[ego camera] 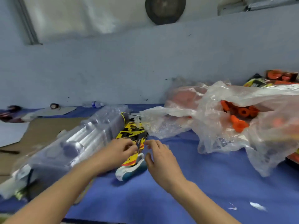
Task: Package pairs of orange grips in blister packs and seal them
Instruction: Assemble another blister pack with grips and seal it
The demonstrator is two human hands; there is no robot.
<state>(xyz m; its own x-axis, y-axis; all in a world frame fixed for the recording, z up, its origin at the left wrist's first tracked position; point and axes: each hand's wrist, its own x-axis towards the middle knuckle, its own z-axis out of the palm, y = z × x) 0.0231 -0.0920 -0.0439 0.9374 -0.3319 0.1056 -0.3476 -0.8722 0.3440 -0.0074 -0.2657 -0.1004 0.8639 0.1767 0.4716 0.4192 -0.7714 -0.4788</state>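
Fingers [130, 147] of the left hand [118, 152] are curled in and pinch the near edge of a yellow and black printed card [131, 132], which lies on the blue-covered surface [178, 188]. At the far left, a sheet of brown cardboard [42, 131] covers part of that surface, with a water bottle [95, 104] lying on its side back by the wall. Next comes a long stack of clear blister shells [87, 139], running from the near left edge up to the card and touching the left forearm. Under the card's near end sits a white and teal object [131, 169]; it is too blurred to say what it is. Just right of the card, the right hand [160, 159] hovers with its fingers loosely spread and nothing in them. Further right a crumpled clear plastic bag [210, 113] lies open, with loose orange grips [239, 122] heaped inside it. Beyond the bag, in the far right corner, are finished packs [281, 76] with orange grips inside.
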